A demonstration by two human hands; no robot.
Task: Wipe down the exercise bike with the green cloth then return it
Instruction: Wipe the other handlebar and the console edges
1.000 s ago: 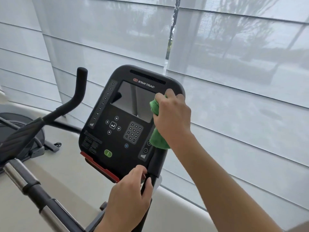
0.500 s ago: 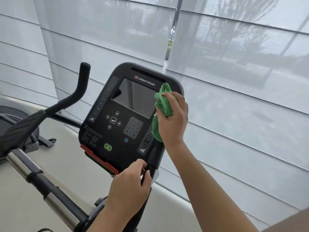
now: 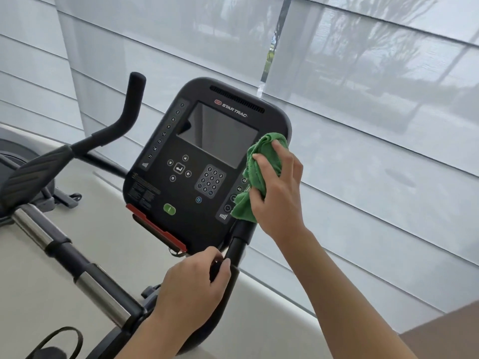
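The exercise bike's black console [image 3: 197, 161] with its screen and keypad fills the middle of the head view. My right hand [image 3: 278, 187] grips the bunched green cloth [image 3: 255, 177] and holds it against the console's right edge, over the right column of buttons. My left hand [image 3: 193, 291] is curled round the black post [image 3: 234, 252] just below the console. The left handlebar [image 3: 114, 128] curves up to the left of the console, with its padded armrest [image 3: 33, 169] further left.
The bike's black and chrome bar [image 3: 75, 268] runs diagonally at the lower left. Grey sheer blinds [image 3: 363, 112] cover the window right behind the console. A beige sill [image 3: 272, 320] runs under them. Another machine's base [image 3: 15, 156] stands at the far left.
My right hand has turned the cloth and shifted it along the console's right edge, from behind the edge onto its front side. My left hand has stayed on the post.
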